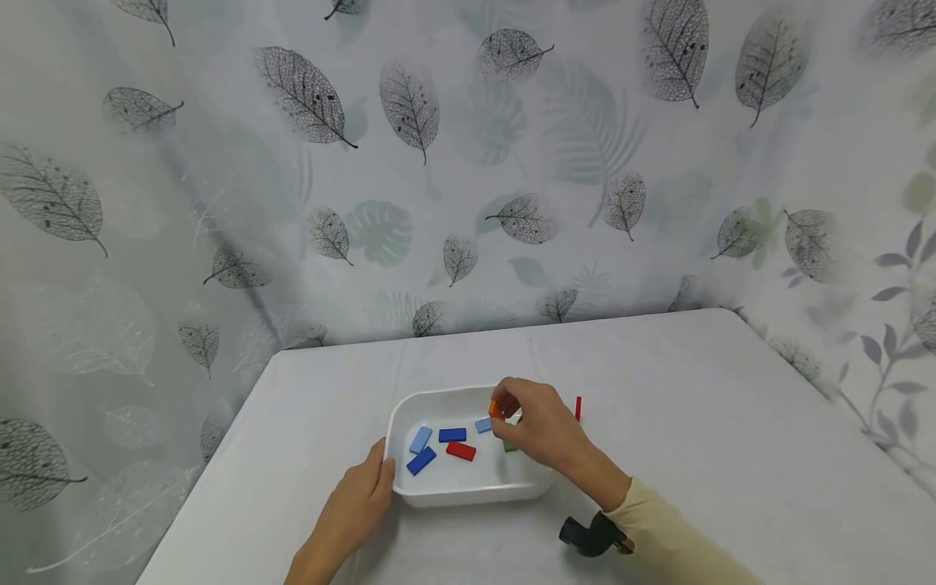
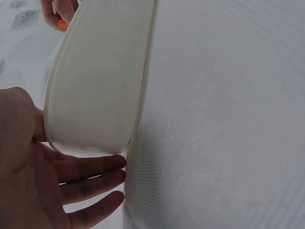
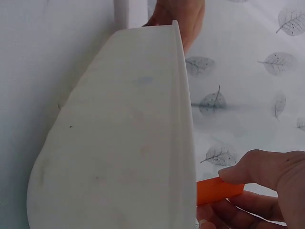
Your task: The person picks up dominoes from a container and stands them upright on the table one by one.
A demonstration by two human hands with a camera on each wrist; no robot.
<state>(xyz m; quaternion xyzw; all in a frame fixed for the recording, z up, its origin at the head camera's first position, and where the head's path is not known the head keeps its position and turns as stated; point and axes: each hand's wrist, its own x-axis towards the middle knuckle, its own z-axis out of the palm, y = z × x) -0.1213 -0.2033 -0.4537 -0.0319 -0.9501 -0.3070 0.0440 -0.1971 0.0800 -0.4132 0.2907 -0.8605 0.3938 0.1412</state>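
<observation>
A white plastic tray (image 1: 475, 493) stands on the table with several small blocks in it. My left hand (image 1: 358, 490) holds its left end, thumb over the rim; in the left wrist view the fingers (image 2: 90, 167) lie along the outer wall. Over the tray's right part, my right hand (image 1: 537, 422) pinches an orange block (image 3: 219, 190) between thumb and fingers. Inside lie dark blue blocks (image 1: 452, 435), light blue blocks (image 1: 420, 439) and a red block (image 1: 461, 451). A green block (image 1: 509, 446) is partly hidden by the right hand.
Beyond the tray's right side, a thin red piece (image 1: 578, 408) shows behind the right hand. A black device (image 1: 591, 536) sits by the right wrist. White cloth covers the table (image 1: 680, 406), and a leaf-patterned curtain (image 1: 468, 162) hangs behind it.
</observation>
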